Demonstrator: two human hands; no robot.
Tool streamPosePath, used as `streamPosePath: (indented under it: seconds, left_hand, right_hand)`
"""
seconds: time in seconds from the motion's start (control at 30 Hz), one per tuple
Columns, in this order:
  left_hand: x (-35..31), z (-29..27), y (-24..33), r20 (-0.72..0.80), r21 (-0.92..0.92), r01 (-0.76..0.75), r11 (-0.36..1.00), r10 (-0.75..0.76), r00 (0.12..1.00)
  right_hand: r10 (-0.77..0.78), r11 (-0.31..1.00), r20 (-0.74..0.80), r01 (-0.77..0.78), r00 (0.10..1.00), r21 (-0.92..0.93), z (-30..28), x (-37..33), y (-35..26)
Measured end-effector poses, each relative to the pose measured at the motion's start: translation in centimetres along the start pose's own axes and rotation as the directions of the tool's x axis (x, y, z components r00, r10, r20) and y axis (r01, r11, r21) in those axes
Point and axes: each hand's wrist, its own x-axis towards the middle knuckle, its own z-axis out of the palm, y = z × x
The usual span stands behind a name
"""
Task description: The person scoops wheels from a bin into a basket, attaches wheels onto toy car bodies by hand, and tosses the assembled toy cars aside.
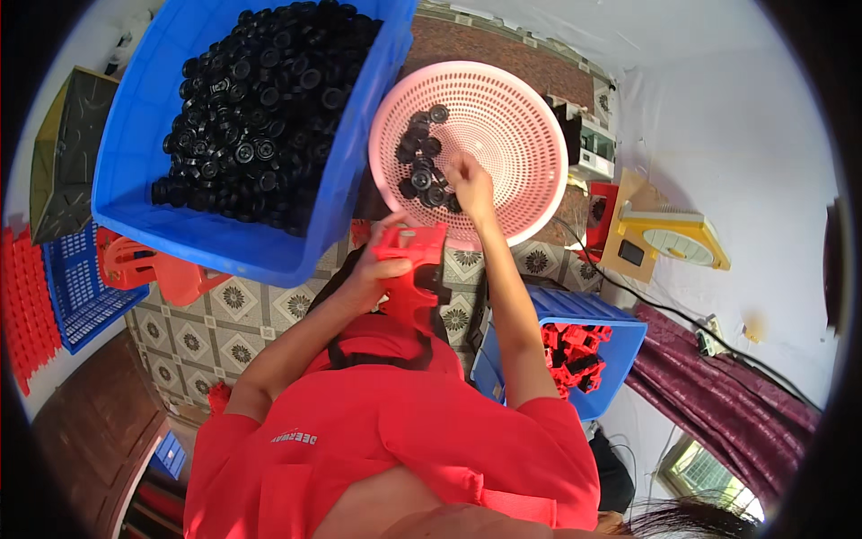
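Observation:
My left hand (370, 277) grips a red plastic toy vehicle body (417, 244) above my lap, thumb across its side. Part of its lower end blends with my red clothing. Over the pink perforated basket (537, 171), my right hand (469, 184) reaches in with fingers bent together, beside a small heap of black toy wheels (421, 178). Whether a wheel is between those fingertips is hidden. A large blue tub (206, 250) at the far left holds a big pile of more black wheels (269, 99).
To the right of my lap, a blue crate (620, 359) contains several red plastic pieces (575, 355). A red plastic stool (175, 269) stands beneath the blue tub, near a blue slatted basket (85, 287). A yellow-framed device (678, 238) and a dark cable (682, 314) are at the right.

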Motion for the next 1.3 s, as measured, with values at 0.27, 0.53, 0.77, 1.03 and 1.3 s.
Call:
streamPosePath:
  seconds: [0.27, 0.53, 0.77, 1.03, 1.3]
  left_hand:
    - [1.7, -2.0, 0.9, 0.015, -0.065, 0.111, 0.992, -0.110, 0.994]
    - [5.2, -0.5, 2.0, -0.196, -0.229, 0.074, 0.971, -0.120, 0.973]
    - [8.4, 0.3, 1.1, -0.347, -0.098, -0.144, 0.985, 0.102, 0.932]
    - [10.3, 3.8, -2.3, -0.351, 0.011, -0.184, 0.983, 0.176, 0.920]
    - [9.3, 4.2, -4.1, -0.374, -0.028, -0.148, 0.989, 0.127, 0.918]
  right_hand:
    - [0.191, 0.826, 0.042, -0.138, 0.981, -0.547, 8.7, 11.8, 5.9]
    - [0.168, 0.975, 0.069, -0.156, 0.983, -0.157, 3.7, 10.8, 8.2]
    - [0.024, 0.692, 0.108, -0.094, 0.994, 0.716, -5.3, 0.1, -4.8]
    - [-0.125, 0.769, 0.286, -0.090, 0.950, 0.633, -8.5, -3.1, -3.5]
    - [-0.160, 0.984, 0.314, 0.124, 0.936, 0.131, -9.6, -3.3, -1.8]
